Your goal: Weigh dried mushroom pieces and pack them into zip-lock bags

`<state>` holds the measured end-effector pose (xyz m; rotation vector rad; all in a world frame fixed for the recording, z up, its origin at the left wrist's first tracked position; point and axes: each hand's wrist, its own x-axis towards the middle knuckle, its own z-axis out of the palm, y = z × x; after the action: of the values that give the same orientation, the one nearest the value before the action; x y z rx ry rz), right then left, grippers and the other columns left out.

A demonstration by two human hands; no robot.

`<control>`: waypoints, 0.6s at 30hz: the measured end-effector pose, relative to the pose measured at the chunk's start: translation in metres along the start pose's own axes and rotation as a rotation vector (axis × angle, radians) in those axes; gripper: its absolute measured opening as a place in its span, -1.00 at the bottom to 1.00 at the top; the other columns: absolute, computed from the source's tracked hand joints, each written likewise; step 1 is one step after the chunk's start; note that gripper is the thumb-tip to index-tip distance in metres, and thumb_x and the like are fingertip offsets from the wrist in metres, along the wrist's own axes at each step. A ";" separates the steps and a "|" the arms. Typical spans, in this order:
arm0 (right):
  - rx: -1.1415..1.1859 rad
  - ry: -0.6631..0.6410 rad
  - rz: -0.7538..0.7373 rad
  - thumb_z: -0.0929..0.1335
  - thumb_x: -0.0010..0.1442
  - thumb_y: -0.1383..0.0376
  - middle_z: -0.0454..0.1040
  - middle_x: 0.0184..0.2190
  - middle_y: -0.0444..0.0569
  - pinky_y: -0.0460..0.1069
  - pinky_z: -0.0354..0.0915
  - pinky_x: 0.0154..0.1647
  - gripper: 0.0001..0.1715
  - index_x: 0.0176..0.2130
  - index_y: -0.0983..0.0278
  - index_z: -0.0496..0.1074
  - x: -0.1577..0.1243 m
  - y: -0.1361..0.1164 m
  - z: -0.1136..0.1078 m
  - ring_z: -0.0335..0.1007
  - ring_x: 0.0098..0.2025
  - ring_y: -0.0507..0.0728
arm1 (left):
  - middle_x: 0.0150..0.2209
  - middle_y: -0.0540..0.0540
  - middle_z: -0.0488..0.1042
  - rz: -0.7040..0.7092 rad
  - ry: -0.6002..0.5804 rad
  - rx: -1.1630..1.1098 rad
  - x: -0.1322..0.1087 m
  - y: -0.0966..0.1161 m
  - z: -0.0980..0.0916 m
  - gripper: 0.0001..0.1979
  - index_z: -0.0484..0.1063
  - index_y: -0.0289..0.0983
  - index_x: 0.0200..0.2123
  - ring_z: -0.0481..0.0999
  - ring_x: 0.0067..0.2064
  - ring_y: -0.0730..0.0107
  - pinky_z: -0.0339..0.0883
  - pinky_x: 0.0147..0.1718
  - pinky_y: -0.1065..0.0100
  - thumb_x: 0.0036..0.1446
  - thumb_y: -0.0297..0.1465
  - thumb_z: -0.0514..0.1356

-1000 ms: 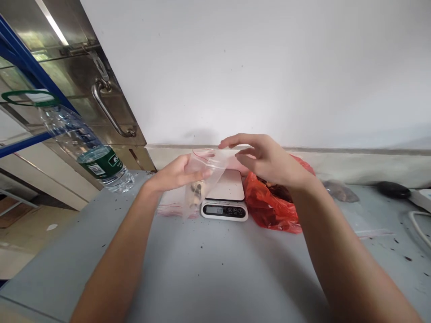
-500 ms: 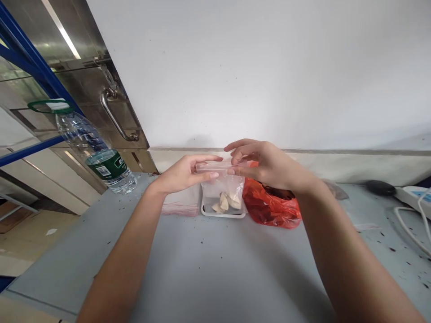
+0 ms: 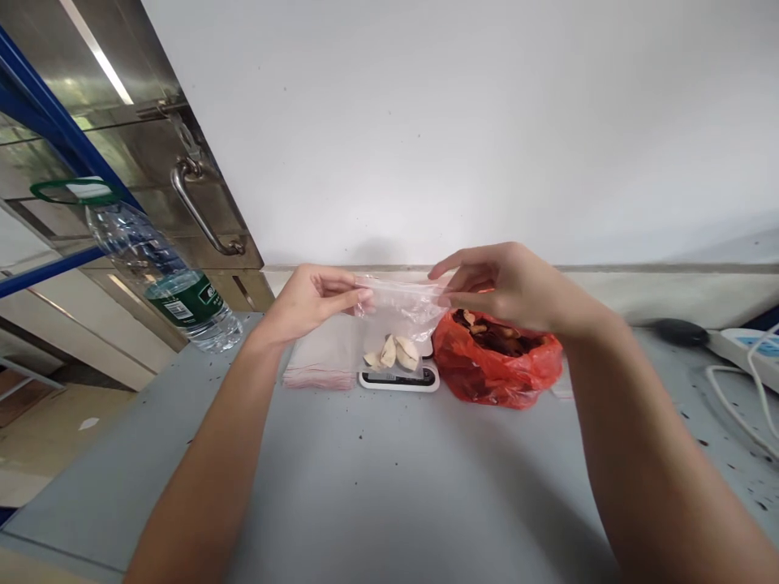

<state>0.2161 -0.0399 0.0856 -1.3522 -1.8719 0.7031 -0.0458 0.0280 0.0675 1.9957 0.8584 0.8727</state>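
A clear zip bag hangs upright between my hands, with several pale, dried-looking pieces at its bottom. My left hand pinches the bag's top left corner between thumb and fingers. At the top right corner, my right hand has its thumb and fingers closed on the bag's edge. Just behind and below the bag lies a small white scale with a dark panel, partly hidden by the bag. A stack of flat zip bags lies to the left of the scale.
A red plastic bag holding dark brown pieces stands right of the scale. A large water bottle stands at the left table edge. A power strip with white cable and a black object lie at the right, before the wall.
My hands have moved apart, stretching the zip bag's top edge wide. The pale pieces have shifted slightly left, and the view has turned a little, showing more of the red bag.
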 end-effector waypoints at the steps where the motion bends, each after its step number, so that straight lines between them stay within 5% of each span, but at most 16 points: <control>1: -0.030 -0.020 0.020 0.44 0.03 0.18 0.60 -0.51 -0.09 0.04 0.38 -0.37 -0.80 -0.29 0.20 0.56 0.000 0.000 -0.001 0.51 -0.43 0.15 | -0.34 -0.16 0.72 0.004 0.002 0.011 0.000 0.000 0.001 -0.59 0.68 -0.28 -0.32 0.73 -0.23 0.10 0.66 -0.15 0.16 0.02 -0.02 0.46; 7: -0.100 -0.085 0.071 0.46 0.01 0.21 0.55 -0.53 -0.12 0.01 0.32 -0.42 -0.86 -0.36 0.19 0.56 0.002 0.002 -0.002 0.48 -0.43 0.13 | -0.36 -0.13 0.71 0.019 -0.016 0.081 -0.001 0.007 0.008 -0.67 0.65 -0.26 -0.35 0.72 -0.26 0.17 0.64 -0.18 0.22 0.13 -0.09 0.40; 12: -0.122 -0.161 0.057 0.39 0.02 0.19 0.35 -0.65 -0.19 -0.02 0.15 -0.50 -0.77 -0.59 0.18 0.35 0.002 0.002 -0.003 0.16 -0.58 0.01 | -0.36 -0.11 0.71 0.090 -0.014 0.117 -0.001 0.008 0.007 -0.76 0.62 -0.26 -0.42 0.71 -0.24 0.21 0.60 -0.18 0.30 0.16 -0.21 0.36; 18: -0.114 -0.183 -0.020 0.37 0.01 0.17 0.27 -0.65 -0.21 -0.03 0.13 -0.46 -0.73 -0.60 0.18 0.25 0.002 0.007 -0.003 0.13 -0.54 0.01 | -0.36 -0.11 0.72 0.118 0.059 0.132 -0.001 0.007 0.010 -0.80 0.67 -0.26 -0.41 0.72 -0.28 0.19 0.62 -0.23 0.30 0.11 -0.24 0.38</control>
<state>0.2217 -0.0360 0.0824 -1.3765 -2.0955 0.7415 -0.0368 0.0199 0.0687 2.1631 0.8574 0.9678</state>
